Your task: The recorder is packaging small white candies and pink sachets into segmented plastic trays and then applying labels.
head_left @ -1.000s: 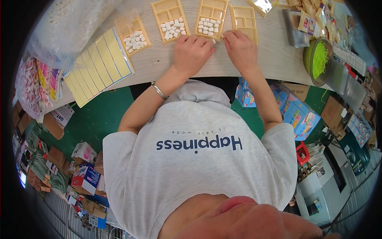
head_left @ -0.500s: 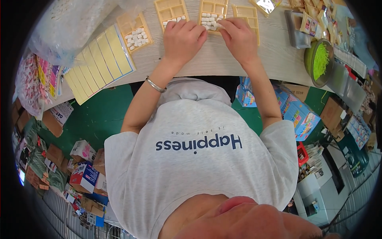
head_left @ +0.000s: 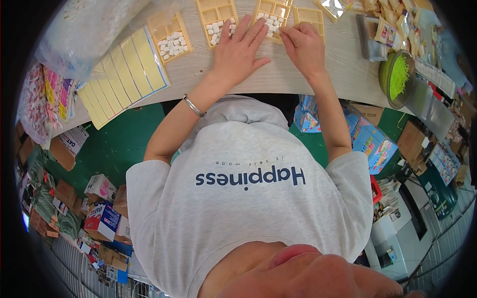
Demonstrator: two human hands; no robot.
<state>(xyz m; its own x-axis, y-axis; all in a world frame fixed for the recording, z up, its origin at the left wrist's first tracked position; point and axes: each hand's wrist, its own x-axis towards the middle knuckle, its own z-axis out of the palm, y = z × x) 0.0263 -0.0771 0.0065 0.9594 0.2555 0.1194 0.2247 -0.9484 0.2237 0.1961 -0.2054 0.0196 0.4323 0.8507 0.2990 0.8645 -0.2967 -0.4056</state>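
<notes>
Several pale yellow compartment trays stand in a row on the table. Small white pieces [head_left: 172, 46] lie in the near compartment of the leftmost tray [head_left: 158, 24]; the second tray [head_left: 231, 10] and third tray [head_left: 289, 9] have some too. My left hand [head_left: 239, 55] is open, fingers spread, with fingertips at the near parts of the second and third trays. My right hand [head_left: 305, 48] is closed, fingers curled in, over the near part of the fourth tray [head_left: 309, 16]. Whatever its fingers hold, if anything, is hidden.
A sheet of yellow strips [head_left: 124, 74] and a large clear plastic bag [head_left: 89, 35] lie at the left. On the right are a clear plastic box [head_left: 371, 39], a bowl of bright green shreds [head_left: 399, 79] and small wrapped packets [head_left: 387, 31]. Blue cartons [head_left: 372, 144] stand below the table's edge.
My left hand has opened from a curled pose, spreading its fingers and turning toward the third tray. My right hand has drawn slightly back from the third tray's white pieces toward the fourth tray.
</notes>
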